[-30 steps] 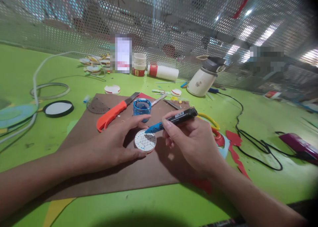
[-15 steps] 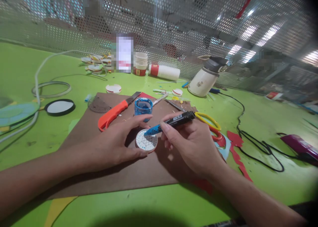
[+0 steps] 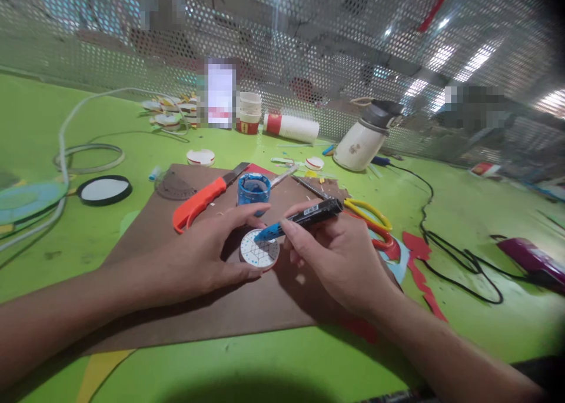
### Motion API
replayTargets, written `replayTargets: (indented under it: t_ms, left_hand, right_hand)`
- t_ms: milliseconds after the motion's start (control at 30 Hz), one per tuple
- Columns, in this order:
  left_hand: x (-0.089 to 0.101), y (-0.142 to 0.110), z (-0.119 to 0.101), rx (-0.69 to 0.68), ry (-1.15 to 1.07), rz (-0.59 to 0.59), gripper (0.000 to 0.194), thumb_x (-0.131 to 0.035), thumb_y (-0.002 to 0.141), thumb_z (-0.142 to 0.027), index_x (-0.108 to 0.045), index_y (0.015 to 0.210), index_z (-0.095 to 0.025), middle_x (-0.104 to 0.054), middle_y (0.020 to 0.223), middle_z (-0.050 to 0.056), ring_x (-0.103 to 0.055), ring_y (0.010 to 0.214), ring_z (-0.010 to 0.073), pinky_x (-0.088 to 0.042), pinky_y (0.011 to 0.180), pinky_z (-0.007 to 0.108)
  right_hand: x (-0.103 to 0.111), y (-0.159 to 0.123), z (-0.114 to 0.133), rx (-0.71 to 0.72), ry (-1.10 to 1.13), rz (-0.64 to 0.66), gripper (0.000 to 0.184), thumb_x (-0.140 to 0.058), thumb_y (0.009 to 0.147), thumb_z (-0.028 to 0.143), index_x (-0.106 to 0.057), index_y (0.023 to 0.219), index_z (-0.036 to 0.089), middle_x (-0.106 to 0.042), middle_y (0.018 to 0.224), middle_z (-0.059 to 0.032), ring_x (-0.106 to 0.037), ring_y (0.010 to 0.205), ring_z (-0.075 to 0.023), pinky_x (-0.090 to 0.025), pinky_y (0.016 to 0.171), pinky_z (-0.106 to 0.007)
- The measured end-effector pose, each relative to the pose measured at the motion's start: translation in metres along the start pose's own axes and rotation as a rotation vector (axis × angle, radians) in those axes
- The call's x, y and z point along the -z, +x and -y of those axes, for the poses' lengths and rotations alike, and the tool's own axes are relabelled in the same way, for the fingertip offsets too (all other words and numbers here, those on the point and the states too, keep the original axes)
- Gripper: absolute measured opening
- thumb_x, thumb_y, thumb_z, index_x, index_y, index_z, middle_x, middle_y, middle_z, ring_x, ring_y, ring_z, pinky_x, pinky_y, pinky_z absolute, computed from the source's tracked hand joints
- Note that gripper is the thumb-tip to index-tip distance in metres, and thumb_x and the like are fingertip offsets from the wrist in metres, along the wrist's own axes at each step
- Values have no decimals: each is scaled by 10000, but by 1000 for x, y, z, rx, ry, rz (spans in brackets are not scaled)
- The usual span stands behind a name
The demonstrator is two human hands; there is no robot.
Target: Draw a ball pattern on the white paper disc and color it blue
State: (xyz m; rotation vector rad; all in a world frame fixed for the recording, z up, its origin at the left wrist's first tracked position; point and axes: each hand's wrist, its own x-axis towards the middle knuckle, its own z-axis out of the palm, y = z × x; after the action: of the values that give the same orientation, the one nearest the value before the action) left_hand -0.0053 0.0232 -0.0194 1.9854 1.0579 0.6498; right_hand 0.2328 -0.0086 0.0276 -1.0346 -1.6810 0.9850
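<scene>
A small round white disc, marked with dark lines and blue dots, rests on a brown board. My left hand steadies the disc from the left, thumb at its near edge and fingers curved round the far side. In my right hand is a black-bodied marker with a blue front end, gripped like a pen. Its tip meets, or nearly meets, the upper part of the disc's face. Just beyond the disc stands an open glass jar smeared with blue paint.
An orange-handled knife and a protractor lie left of the jar. Scissors with yellow and red handles are beside my right hand. Farther back are paper cups, a white jug and a lit screen. A black cord runs along the right.
The marker's rear end has shifted slightly left and down, while its tip stays near the same part of the disc. My left hand keeps its hold.
</scene>
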Motion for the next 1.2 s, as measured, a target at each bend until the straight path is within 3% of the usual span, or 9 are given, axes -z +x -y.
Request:
replayTargets:
  t_ms: [300,433,600,900,1200]
  left_hand:
    - [1,1,-2,-25,72,-43,894,-927,891,-617,-713,1687,-269,-755,1719,146,-715,1578,477,-599,1338,634]
    - [0,3,-1,-47,28,-48,803,-930,911,-586,-747,1641,-305,-753,1725,129,-720,1575,458,-604,1335,626]
    - [1,2,1,-16,28,-40,860,-955,875,-606,-740,1654,-313,-753,1722,138,-734,1542,473,-616,1311,634]
    - [1,1,-5,-8,33,-43,807,-929,854,-593,-750,1583,-297,-826,1590,128,-770,1478,449,-634,1279,608]
    - [1,1,-4,-3,64,-34,879,-914,879,-614,-720,1674,-294,-735,1747,133,-713,1569,463,-557,1366,656]
  right_hand:
    - [-4,1,-8,43,-71,-120,267,-904,978,361,-791,784,217,-829,721,-14,-741,639,-175,-577,614,-259]
    - [-4,1,-7,74,-53,-166,310,-891,979,344,-746,729,229,-769,666,6,-679,587,-158,-569,589,-265]
    - [0,2,-1,173,-71,-284,305,-848,1020,286,-727,743,247,-655,600,54,-596,534,-131,-551,574,-259]
    - [-2,2,-4,144,-55,-198,364,-848,1004,276,-671,687,243,-659,612,46,-569,540,-123,-503,532,-246]
    - [-1,1,-3,81,-95,-188,356,-834,1001,331,-682,692,238,-695,616,25,-608,551,-130,-521,531,-236]
